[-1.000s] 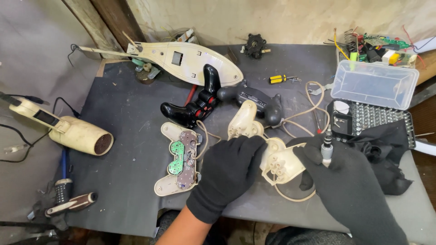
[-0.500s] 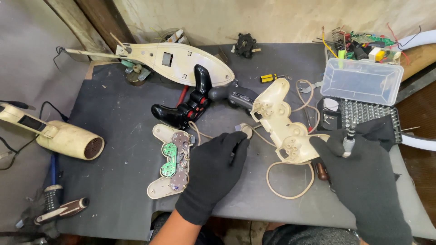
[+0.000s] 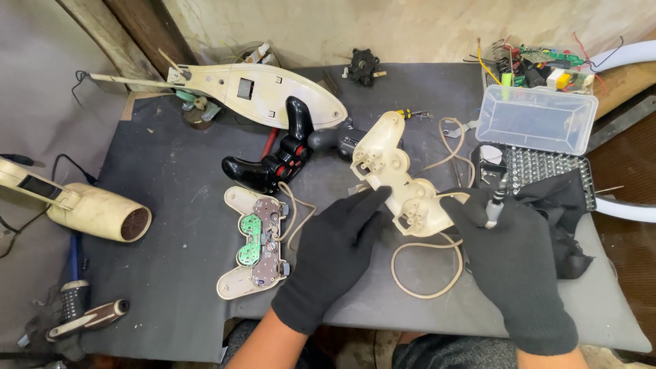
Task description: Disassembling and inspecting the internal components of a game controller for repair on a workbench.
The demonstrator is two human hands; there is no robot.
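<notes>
Centre frame: left hand [image 3: 338, 256] grips the cream controller shell [image 3: 395, 176], tilting its inner side up for access; right hand [image 3: 512, 263] is closed around a screwdriver [image 3: 493, 206], tip upward.

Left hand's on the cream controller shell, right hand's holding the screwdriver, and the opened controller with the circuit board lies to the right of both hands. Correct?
Not quite. In the head view the opened controller lies left of both hands. The left hand is on the cream shell, and the right hand holds the screwdriver.

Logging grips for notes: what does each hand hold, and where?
Left hand: cream plastic gamepad shell, by its lower edge. Right hand: small screwdriver, by its handle.
</notes>
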